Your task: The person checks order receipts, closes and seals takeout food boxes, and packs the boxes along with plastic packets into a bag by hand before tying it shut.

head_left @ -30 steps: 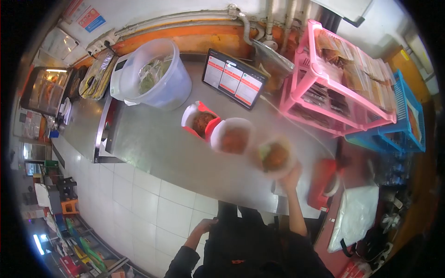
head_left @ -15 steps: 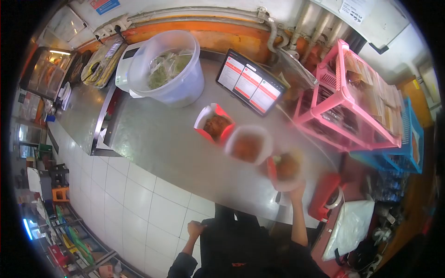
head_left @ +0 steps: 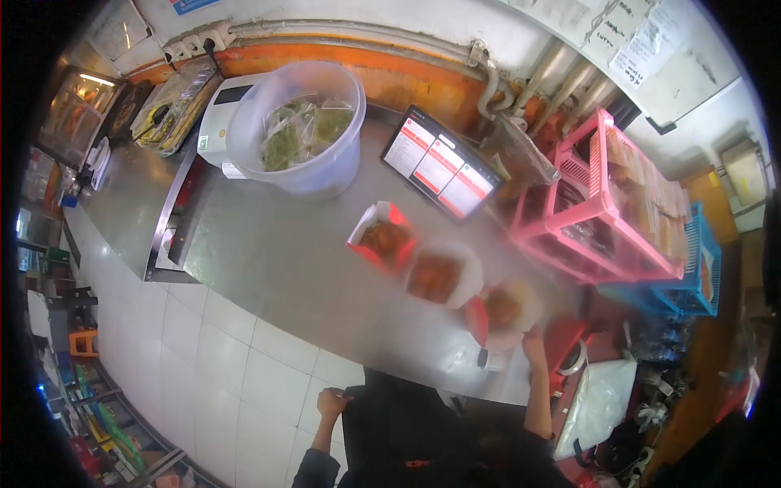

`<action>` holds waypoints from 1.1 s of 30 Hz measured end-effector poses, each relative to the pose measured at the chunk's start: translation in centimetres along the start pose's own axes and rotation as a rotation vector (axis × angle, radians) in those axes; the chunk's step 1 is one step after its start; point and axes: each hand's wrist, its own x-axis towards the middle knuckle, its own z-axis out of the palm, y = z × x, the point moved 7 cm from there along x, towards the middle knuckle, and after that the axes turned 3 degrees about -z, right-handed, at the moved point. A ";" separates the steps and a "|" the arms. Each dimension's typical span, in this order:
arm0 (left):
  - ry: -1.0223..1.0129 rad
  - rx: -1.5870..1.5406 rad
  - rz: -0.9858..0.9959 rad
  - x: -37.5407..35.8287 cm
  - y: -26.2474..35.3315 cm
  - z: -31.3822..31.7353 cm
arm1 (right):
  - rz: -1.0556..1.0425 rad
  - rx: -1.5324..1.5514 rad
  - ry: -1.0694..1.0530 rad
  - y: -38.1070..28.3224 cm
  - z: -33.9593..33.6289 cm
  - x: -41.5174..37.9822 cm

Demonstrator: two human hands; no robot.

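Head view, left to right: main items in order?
White device → plastic tub → left food box → middle food box → right food box → right hand → red device with a white ring → blue basket. Tablet and pink rack left out: they overlap others across the width.

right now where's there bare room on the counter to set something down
The widest bare patch is the counter left of the three boxes, between the tub and the near edge. The right end is crowded: boxes, right hand, red device and pink rack.
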 end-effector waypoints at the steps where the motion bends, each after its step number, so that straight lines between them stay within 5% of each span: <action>1: -0.064 0.095 -0.033 -0.5 0.8 -1.1 | 0.013 -0.003 -0.008 0.7 0.2 0.1; 4: 0.074 0.544 0.017 -1.0 2.0 -3.3 | 0.064 -0.007 -0.015 3.4 0.6 0.2; 6: -0.128 0.674 0.021 -3.0 5.5 -6.3 | 0.027 0.010 0.016 5.0 0.7 0.5; 10: -0.459 0.158 0.695 -7.8 18.7 -6.0 | -0.158 -0.146 0.119 1.4 1.7 -0.7; 11: -0.541 -0.190 0.821 -8.4 21.4 -4.5 | -0.284 -0.462 0.111 1.4 2.0 -0.6; 15: -0.043 -0.266 1.220 -10.6 29.9 0.8 | -0.330 -0.791 0.029 8.2 1.8 0.6; 18: -0.081 -0.272 1.079 -9.9 33.1 4.5 | -0.396 -0.924 0.101 6.1 1.9 -0.2; 20: -0.173 -0.152 0.951 -9.9 34.3 6.2 | -0.375 -0.770 0.225 -1.1 0.0 -3.0; 22: -0.245 -0.026 0.811 -10.0 34.6 7.5 | -0.604 -0.922 0.597 -4.0 -4.8 -5.9; 25: -0.177 -0.143 0.913 -10.6 35.2 6.8 | -0.311 -0.332 1.026 1.6 -15.8 -8.2; 28: -0.220 -0.125 0.843 -10.0 34.2 8.1 | -0.320 -0.585 0.881 0.8 -17.9 -6.5; 33: -0.072 0.187 0.857 -11.8 34.0 7.4 | -0.239 -0.540 0.847 1.3 -19.2 -4.1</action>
